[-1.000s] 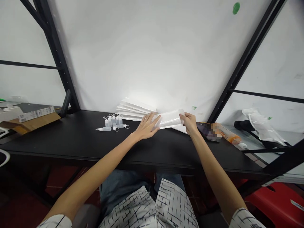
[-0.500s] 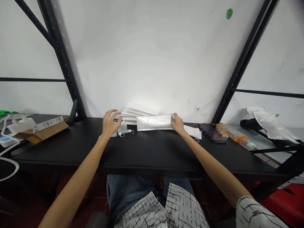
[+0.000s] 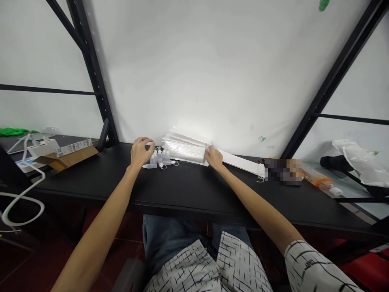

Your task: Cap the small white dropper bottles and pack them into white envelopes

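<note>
Two bare hands were recorded over a black tabletop (image 3: 194,192). The right hand (image 3: 214,158) had its fingers (image 3: 211,153) laid on the right end of a white, bubble-textured packet (image 3: 185,152). Whether they pinched the packet or only pressed on it could not be determined. The packet lay flat immediately left of those fingers, in front of a fanned stack of white sheets (image 3: 185,136), while a long white strip (image 3: 240,164) extended to their right. The left hand (image 3: 141,152) was open, its fingers curved and holding nothing, just behind a cluster of small plastic dropper bottles (image 3: 159,156); contact could not be confirmed. The bottles stood close together, with one lying on its side below the left fingers. In this inspector's judgement, light, even finger pressure along the packet's end would best keep it square and uncreased, and the left fingers needed care around the bottles, which appeared easy to topple.
</note>
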Demonstrator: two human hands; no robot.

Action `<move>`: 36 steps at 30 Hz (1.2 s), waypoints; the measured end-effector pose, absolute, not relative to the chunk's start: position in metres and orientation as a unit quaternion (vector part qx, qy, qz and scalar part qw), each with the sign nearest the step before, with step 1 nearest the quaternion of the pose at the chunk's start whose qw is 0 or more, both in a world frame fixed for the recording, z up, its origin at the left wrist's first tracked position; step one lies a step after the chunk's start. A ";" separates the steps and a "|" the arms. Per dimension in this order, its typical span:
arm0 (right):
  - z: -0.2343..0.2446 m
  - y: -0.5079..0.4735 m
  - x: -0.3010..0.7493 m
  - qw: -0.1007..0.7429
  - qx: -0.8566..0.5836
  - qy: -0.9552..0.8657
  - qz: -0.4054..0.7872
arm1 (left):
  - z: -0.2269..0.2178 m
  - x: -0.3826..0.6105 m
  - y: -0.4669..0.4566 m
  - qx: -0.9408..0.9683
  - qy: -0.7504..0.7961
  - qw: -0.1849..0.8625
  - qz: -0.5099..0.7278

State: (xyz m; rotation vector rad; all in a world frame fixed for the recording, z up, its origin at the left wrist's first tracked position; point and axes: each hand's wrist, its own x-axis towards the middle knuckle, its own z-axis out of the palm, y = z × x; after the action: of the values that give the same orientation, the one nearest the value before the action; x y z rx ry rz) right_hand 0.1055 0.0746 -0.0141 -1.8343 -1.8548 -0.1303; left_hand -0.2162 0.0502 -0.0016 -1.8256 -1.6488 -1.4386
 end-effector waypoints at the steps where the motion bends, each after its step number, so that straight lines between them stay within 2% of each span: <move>1: -0.015 0.076 0.100 0.251 -0.683 -0.684 -0.050 | -0.002 -0.216 0.050 -0.634 -0.577 0.140 -0.495; 7: -0.016 0.083 0.089 0.253 -0.706 -0.661 -0.023 | -0.002 -0.217 0.050 -0.636 -0.595 0.114 -0.477; 12: -0.015 0.087 0.094 0.301 -0.679 -0.663 0.093 | -0.002 -0.218 0.051 -0.638 -0.614 0.081 -0.457; 17: -0.018 0.089 0.094 0.287 -0.650 -0.688 0.148 | -0.003 -0.219 0.053 -0.647 -0.633 0.045 -0.424; 29: -0.020 0.090 0.079 0.238 -0.658 -0.703 0.128 | -0.011 -0.211 0.054 -0.657 -0.648 0.004 -0.385; 36: -0.018 0.085 0.085 0.213 -0.670 -0.700 0.124 | -0.019 -0.204 0.058 -0.647 -0.614 -0.006 -0.452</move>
State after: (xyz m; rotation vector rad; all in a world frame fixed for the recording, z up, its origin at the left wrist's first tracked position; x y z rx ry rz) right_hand 0.0853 0.0846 -0.0179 -1.8599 -1.9442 0.3446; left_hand -0.2044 0.0582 -0.0191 -2.0394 -1.9362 -1.4261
